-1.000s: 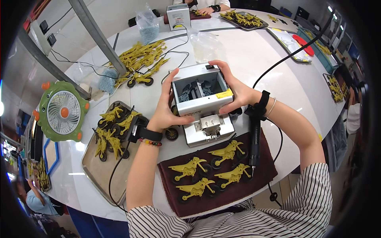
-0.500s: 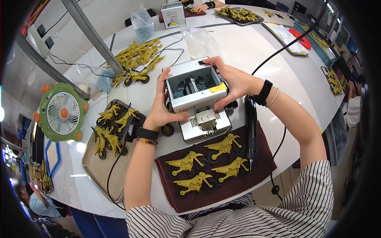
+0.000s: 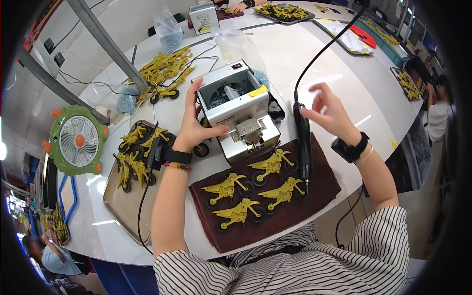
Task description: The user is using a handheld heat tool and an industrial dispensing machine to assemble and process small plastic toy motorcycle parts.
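A silver screw feeder point(image 3: 241, 113) with an open-topped hopper of small screws stands in front of me, a switch with a red part on its back rim. My left hand point(image 3: 192, 125) grips its left side, thumb on the front face and fingers up along the side edge. Free of the feeder, my right hand point(image 3: 330, 115) hangs empty with bent, parted fingers, its thumb close to the upper end of a black electric screwdriver point(image 3: 304, 147). The screwdriver's bit points toward me over a dark red cloth point(image 3: 314, 196). Several yellow toy motorcycles point(image 3: 236, 212) with black wheels lie on that cloth.
At left, a tray point(image 3: 118, 209) carries more toy motorcycles beside a green fan point(image 3: 78, 140). Yellow parts point(image 3: 164, 69) and bags of screws point(image 3: 169, 37) lie behind. The screwdriver's black cable point(image 3: 319, 51) rises to the upper right. Other people work farther off.
My right hand has let go of the feeder's right side and moved right, toward the screwdriver. The feeder's switch is now uncovered. My left hand keeps its grip. The view has shifted slightly.
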Available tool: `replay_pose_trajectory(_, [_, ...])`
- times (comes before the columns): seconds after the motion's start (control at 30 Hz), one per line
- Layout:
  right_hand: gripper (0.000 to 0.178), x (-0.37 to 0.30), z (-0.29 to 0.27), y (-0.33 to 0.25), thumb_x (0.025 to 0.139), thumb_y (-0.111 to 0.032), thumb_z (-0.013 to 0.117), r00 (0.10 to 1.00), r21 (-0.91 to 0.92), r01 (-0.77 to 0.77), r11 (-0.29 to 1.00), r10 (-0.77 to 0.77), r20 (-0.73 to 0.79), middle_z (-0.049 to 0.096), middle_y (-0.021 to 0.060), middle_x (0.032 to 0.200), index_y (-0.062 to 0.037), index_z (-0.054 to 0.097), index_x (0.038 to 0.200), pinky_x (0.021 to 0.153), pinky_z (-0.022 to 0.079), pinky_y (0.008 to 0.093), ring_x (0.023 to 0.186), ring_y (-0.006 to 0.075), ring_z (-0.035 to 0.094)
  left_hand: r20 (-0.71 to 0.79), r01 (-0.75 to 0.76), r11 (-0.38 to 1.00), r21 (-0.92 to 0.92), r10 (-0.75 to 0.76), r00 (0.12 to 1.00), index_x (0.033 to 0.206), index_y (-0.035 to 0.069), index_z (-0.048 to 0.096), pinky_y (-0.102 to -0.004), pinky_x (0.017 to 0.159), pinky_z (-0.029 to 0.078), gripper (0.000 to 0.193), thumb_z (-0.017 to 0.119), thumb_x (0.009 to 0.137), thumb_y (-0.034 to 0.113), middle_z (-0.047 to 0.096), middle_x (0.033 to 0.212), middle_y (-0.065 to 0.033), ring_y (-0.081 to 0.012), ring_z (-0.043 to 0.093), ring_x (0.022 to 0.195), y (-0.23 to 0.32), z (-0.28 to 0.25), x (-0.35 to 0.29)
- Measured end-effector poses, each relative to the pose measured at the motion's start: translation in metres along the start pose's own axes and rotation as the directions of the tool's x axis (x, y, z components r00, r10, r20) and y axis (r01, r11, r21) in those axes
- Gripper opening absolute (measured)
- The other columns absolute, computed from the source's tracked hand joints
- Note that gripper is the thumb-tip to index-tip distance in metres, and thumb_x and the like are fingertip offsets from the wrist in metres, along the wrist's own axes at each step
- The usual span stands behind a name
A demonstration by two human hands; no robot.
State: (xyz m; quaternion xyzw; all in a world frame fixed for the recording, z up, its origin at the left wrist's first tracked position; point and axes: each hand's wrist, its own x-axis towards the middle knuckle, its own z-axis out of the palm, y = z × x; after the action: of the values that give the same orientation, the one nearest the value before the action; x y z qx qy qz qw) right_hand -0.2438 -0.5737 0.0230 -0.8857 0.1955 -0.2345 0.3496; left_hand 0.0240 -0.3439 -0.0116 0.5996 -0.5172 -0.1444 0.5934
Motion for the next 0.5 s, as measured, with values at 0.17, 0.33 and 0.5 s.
replay_pose_trajectory(0.17, [0.066,-0.034,0.001,0.016,0.075,-0.044,0.076,0.967,-0.109,-0.208,0.972,0.221,0.124,0.059,0.0081,0.058,0.0037,0.045,0.109,0.051,0.043,0.0265,0.052,0.0167,0.057,0.056,0.04,0.999,-0.028,-0.039,0.998,0.149,0.02,0.017,-0.0415,0.111,0.03,0.123,0.086,0.048,0.007,0.033,0.141,-0.0088,-0.0253,0.037,0.13,0.005,-0.001,0.002])
replay_pose_trajectory(0.33, [0.1,-0.03,0.023,0.008,0.067,-0.05,0.077,0.947,-0.266,-0.18,0.947,0.24,0.215,0.061,0.0233,0.074,0.011,0.027,0.128,0.064,0.051,0.0394,0.069,0.0385,0.064,0.078,0.07,0.996,-0.063,-0.065,0.995,0.15,0.022,0.013,-0.0404,0.111,0.029,0.126,0.084,0.048,0.001,0.034,0.141,-0.0101,-0.0257,0.037,0.131,0.01,-0.003,0.001])
replay_pose_trajectory(0.5, [0.097,-0.034,0.033,0.006,0.068,-0.037,0.076,0.963,-0.231,-0.141,0.963,0.187,0.193,0.061,0.0204,0.073,0.0108,0.023,0.133,0.063,0.051,0.0364,0.066,0.0355,0.063,0.004,-0.003,0.999,0.04,0.003,1.0,0.15,0.013,0.01,-0.0396,0.114,0.019,0.12,0.084,0.055,0.019,0.029,0.147,-0.0134,-0.0256,0.026,0.138,0.021,-0.009,-0.01])
